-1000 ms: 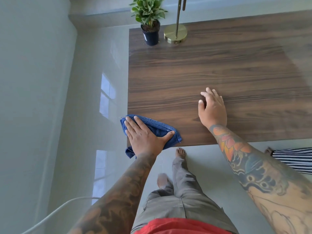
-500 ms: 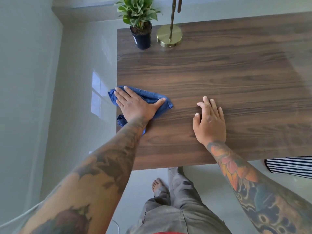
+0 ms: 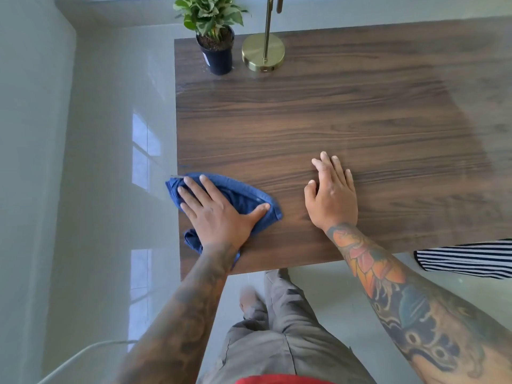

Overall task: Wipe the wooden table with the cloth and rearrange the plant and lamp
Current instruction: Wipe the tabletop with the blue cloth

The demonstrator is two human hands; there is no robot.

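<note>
A dark wooden table (image 3: pixel 346 120) fills the middle of the view. My left hand (image 3: pixel 219 212) presses flat, fingers spread, on a crumpled blue cloth (image 3: pixel 243 194) at the table's near left edge. My right hand (image 3: pixel 331 194) rests palm down on the bare wood to the right of the cloth, fingers straight. At the far left corner stands a green plant in a black pot (image 3: pixel 214 37). Right beside it is a brass lamp (image 3: pixel 263 52) with a round base and thin stem; its top is out of frame.
Glossy grey floor tiles (image 3: pixel 110 162) lie left of the table, with a pale wall further left. A black-and-white striped fabric (image 3: pixel 465 259) sits at the near right below the table edge. My legs and feet stand at the near edge. A white cable (image 3: pixel 72 358) crosses the floor bottom left.
My left hand slid the cloth away from the near left corner along the left edge, then back a little toward me. My right hand stayed flat on the wood.
</note>
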